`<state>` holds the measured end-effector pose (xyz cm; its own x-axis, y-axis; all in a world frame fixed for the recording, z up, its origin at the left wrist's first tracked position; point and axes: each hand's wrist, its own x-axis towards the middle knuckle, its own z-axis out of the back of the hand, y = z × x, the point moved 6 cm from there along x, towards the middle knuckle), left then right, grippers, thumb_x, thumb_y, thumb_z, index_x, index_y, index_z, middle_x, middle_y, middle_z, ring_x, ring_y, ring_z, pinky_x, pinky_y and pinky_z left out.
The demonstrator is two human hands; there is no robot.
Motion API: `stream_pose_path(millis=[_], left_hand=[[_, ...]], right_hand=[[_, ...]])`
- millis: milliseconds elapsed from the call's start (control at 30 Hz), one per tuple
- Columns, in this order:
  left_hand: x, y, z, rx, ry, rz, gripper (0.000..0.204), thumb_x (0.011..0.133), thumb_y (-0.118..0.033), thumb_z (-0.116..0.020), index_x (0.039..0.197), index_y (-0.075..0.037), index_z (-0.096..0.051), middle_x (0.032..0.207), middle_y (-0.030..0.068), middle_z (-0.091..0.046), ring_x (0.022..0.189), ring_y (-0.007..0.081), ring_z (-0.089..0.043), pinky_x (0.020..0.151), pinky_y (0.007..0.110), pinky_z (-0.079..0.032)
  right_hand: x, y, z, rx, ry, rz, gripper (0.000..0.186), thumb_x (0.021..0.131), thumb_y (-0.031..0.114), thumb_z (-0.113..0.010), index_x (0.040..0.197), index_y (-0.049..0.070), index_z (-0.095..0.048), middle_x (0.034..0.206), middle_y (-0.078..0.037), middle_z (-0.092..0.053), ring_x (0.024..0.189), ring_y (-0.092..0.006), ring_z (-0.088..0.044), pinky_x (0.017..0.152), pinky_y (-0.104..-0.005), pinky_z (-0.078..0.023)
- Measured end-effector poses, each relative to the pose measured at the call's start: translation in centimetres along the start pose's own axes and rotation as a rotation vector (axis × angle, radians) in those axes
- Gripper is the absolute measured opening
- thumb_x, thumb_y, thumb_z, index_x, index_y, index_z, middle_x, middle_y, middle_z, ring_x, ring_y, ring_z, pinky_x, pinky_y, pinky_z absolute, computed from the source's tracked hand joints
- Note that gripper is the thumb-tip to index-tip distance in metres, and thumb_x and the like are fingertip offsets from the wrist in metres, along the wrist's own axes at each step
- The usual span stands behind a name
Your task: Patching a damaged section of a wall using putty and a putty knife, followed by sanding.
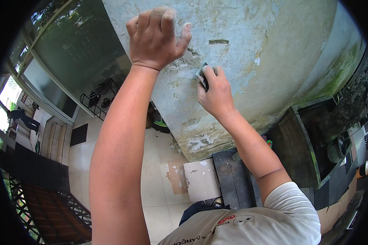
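Observation:
My right hand [216, 90] is closed around a thin flat piece [200, 73], pale grey-green on one side and dark on the other. Whether it is a scraper blade or folded sandpaper, I cannot tell. Its edge is against the peeling painted wall [241, 53]. Higher and to the left, my left hand [155, 38] is up at the wall near its left edge, back toward me. Its fingers are bent but apart, with the thumb out to the side and pale dust on the tips. I see nothing in it. Rough bare plaster [186, 61] shows between my hands.
A shallow rectangular hole [218, 42] is in the wall. Below lie a white board [201, 179] and a brown sheet [176, 175] with paint flakes. A dark mossy-edged basin [310, 143] stands at the right. Left are a glass door [49, 81], a rack [102, 96] and steps [57, 139].

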<state>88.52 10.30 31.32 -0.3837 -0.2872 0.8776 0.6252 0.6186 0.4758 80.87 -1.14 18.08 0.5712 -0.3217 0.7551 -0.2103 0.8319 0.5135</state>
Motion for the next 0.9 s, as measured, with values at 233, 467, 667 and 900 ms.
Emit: stream_pose_path(millis=[233,467,667,900], left_hand=[[-0.1,-0.3,0.3,-0.078,-0.063,0.017,0.032,0.081,-0.031,-0.064,0.105,-0.017,-0.049,0.098,-0.0022,-0.054,0.093,0.0157,-0.051,0.083,0.037,-0.031],[0.0,0.0,0.4,-0.105,-0.068,0.024,0.031,0.079,-0.028,-0.064,0.104,-0.017,-0.049,0.099,-0.0027,-0.054,0.094,0.0149,-0.051,0.083,0.037,-0.031],[0.0,-0.3,0.5,-0.124,-0.008,0.041,0.03,0.08,-0.026,-0.064,0.104,-0.016,-0.05,0.102,-0.0012,-0.056,0.096,0.0172,-0.053,0.086,0.036,-0.032],[-0.1,-0.2,0.8,-0.126,-0.01,0.044,0.03,0.079,-0.025,-0.063,0.104,-0.015,-0.05,0.1,-0.0012,-0.055,0.097,0.0164,-0.053,0.086,0.036,-0.032]], right_hand=[[-0.3,0.5,0.1,-0.101,-0.049,0.019,0.024,0.077,0.004,-0.066,0.097,0.006,-0.054,0.093,-0.018,-0.053,0.081,-0.0424,-0.056,0.068,-0.0482,-0.048],[0.5,1.0,-0.2,-0.153,-0.118,0.082,0.021,0.078,0.006,-0.067,0.096,0.006,-0.055,0.092,-0.017,-0.053,0.078,-0.0413,-0.058,0.065,-0.0478,-0.049],[-0.5,0.5,-0.1,-0.156,-0.146,0.09,0.023,0.078,0.007,-0.067,0.096,0.006,-0.055,0.093,-0.017,-0.052,0.076,-0.0413,-0.059,0.064,-0.0481,-0.05],[1.3,2.5,-0.1,-0.104,-0.137,0.139,0.021,0.076,0.005,-0.068,0.094,0.006,-0.056,0.092,-0.017,-0.053,0.078,-0.0404,-0.057,0.067,-0.0465,-0.049]])
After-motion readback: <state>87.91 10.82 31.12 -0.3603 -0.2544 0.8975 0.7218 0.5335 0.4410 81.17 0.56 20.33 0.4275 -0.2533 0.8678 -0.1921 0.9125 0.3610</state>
